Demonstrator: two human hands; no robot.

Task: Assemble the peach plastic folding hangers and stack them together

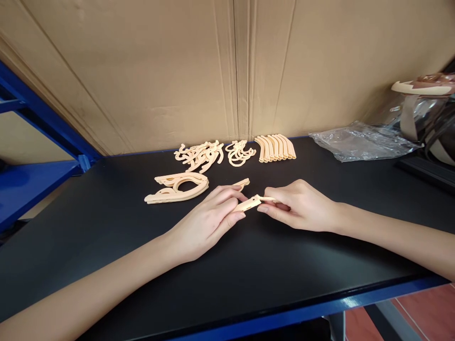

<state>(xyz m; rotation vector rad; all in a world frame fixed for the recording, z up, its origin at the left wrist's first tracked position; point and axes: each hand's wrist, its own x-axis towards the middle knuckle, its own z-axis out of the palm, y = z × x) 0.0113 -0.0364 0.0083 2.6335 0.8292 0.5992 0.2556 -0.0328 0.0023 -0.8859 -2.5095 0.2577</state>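
My left hand (216, 213) is closed around a cream plastic hanger arm (249, 203), its slotted end pointing right. My right hand (298, 206) pinches a thin cream piece (266, 199) that meets this end; the fingers cover most of it, so I cannot tell its kind. Just beyond my left fingers shows another cream plastic part (243, 183); whether it is joined to the held arm is hidden. To the left, folded cream hangers (188, 192) lie stacked on the black tabletop (227, 284).
Along the back lie a pile of slim curved parts (201, 154), a small pile of hooks (241, 154) and a neat row of hanger arms (275, 148). A clear plastic bag (362, 142) lies back right, near a brown-topped object (423, 85). Cardboard (142, 71) stands behind.
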